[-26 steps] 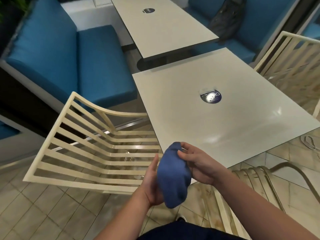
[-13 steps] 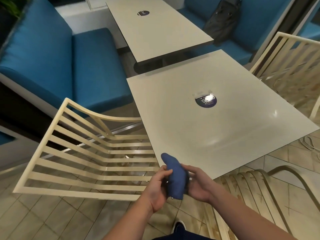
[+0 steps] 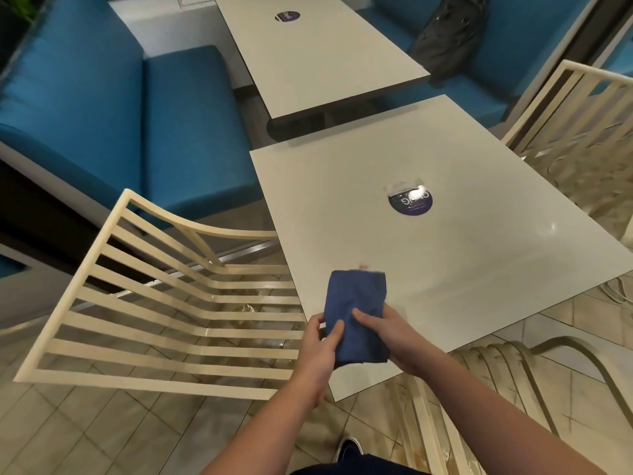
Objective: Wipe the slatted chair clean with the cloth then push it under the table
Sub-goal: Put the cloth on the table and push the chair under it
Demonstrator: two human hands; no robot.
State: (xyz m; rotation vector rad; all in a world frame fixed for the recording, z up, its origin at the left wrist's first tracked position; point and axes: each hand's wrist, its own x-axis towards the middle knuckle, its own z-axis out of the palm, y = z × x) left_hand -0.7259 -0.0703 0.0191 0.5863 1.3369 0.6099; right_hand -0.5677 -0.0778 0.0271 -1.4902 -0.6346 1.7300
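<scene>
A blue cloth [image 3: 356,310] is spread flat between my two hands, above the near corner of the cream square table [image 3: 462,255]. My left hand [image 3: 318,351] pinches its lower left edge. My right hand [image 3: 387,334] grips its lower right side, fingers partly hidden behind the fabric. The cream slatted chair [image 3: 144,310] stands to the left of the table, seat partly tucked under the table edge, back slats facing me. It is apart from both hands.
A second slatted chair [image 3: 472,382] sits under the table's near right corner, a third [image 3: 575,108] at the far right. Blue benches [image 3: 102,108] line the left and back. A second table [image 3: 318,53] stands behind, and a dark bag [image 3: 445,32] lies on the far bench.
The cloth went from a bunched roll to an opened flat sheet held up by both hands. My hands rose slightly over the table corner.
</scene>
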